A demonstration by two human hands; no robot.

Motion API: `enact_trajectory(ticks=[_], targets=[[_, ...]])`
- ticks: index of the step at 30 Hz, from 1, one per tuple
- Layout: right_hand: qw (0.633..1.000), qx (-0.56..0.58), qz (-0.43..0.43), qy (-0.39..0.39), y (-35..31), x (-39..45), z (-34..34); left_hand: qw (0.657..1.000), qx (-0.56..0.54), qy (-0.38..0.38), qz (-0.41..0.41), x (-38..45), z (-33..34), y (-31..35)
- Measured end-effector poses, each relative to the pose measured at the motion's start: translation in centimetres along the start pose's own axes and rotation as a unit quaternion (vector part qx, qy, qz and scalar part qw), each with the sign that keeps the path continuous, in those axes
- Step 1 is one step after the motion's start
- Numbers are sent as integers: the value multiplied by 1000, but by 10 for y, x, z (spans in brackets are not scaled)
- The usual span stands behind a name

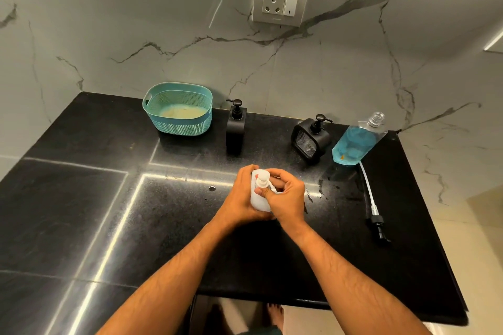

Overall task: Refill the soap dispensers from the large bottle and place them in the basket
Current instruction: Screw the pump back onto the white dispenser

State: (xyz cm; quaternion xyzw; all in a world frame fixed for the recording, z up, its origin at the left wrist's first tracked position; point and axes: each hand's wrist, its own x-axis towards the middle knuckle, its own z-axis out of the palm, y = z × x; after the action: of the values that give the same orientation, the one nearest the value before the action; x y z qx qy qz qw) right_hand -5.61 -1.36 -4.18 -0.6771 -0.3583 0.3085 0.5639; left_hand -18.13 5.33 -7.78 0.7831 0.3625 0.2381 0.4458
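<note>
A small white soap dispenser (pixel 258 200) stands on the black counter (pixel 109 212) at the middle. My left hand (pixel 242 196) grips its body from the left. My right hand (pixel 285 196) holds its white pump head (pixel 263 179), thumb across the neck. The large clear bottle (pixel 353 144) of blue liquid stands uncapped at the back right. Its black pump with a white tube (pixel 374 215) lies on the counter in front of it. Two black dispensers, one tall (pixel 235 128) and one squat (pixel 310 139), stand at the back. The teal basket (pixel 178 109) sits at the back left.
A wall socket (pixel 280 1) is set in the marble backsplash above. Wet spots (pixel 334 185) lie on the counter right of my hands. The counter's front edge is close to me, and bare feet (pixel 275 313) show on the floor below it.
</note>
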Motion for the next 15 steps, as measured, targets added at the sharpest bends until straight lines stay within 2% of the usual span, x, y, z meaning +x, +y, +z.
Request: enact_trajectory(ticks=[5, 8, 12, 15], targets=[[996, 19, -4, 82, -4, -13, 16, 1000, 5, 1, 3, -1, 1, 8], [995, 32, -7, 96, -3, -14, 20, 1000, 0, 5, 3, -3, -1, 15], [997, 46, -15, 55, 4, -16, 15, 1000, -14, 6, -12, -6, 0, 13], [999, -13, -50, -2, 11, -14, 6, 999, -26, -8, -42, -8, 2, 4]])
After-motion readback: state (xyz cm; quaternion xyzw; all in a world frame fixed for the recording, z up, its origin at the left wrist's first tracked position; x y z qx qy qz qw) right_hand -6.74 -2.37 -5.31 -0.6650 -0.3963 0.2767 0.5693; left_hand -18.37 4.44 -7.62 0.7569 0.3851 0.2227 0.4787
